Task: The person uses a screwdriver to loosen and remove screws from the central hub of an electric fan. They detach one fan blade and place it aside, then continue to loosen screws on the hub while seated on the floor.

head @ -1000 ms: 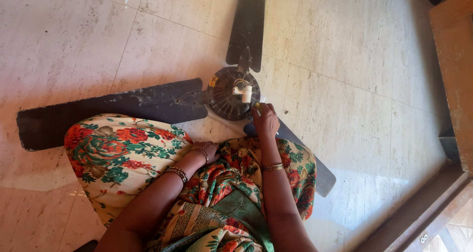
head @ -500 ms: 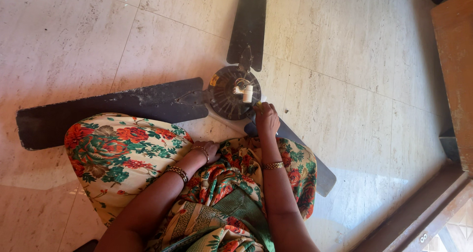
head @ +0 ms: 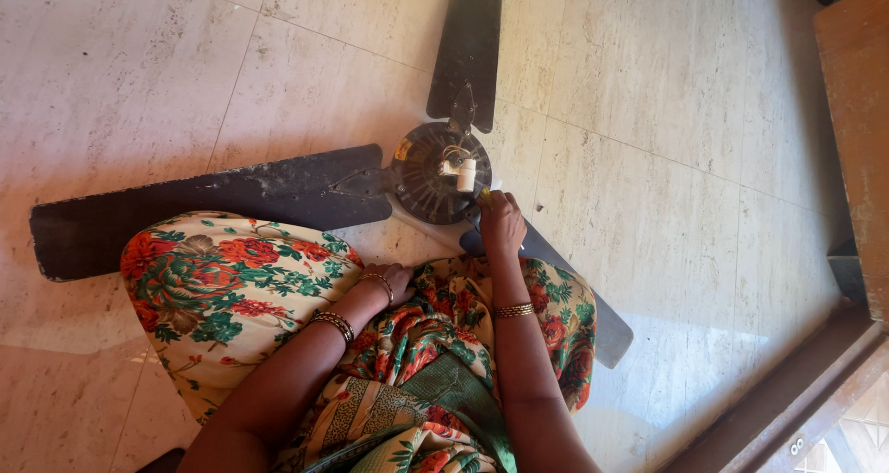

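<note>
A dark ceiling fan lies on the stone floor, its round motor hub facing up with a small white part and wires on top. Three dusty blades spread out: one to the left, one away from me, one to the lower right under my knee. My right hand is at the hub's near right edge, closed on a small tool with a yellowish end. My left hand rests on my floral dress with nothing in it.
A wooden piece of furniture stands along the right edge. A brown wooden frame runs across the bottom right corner. Pale stone floor tiles surround the fan.
</note>
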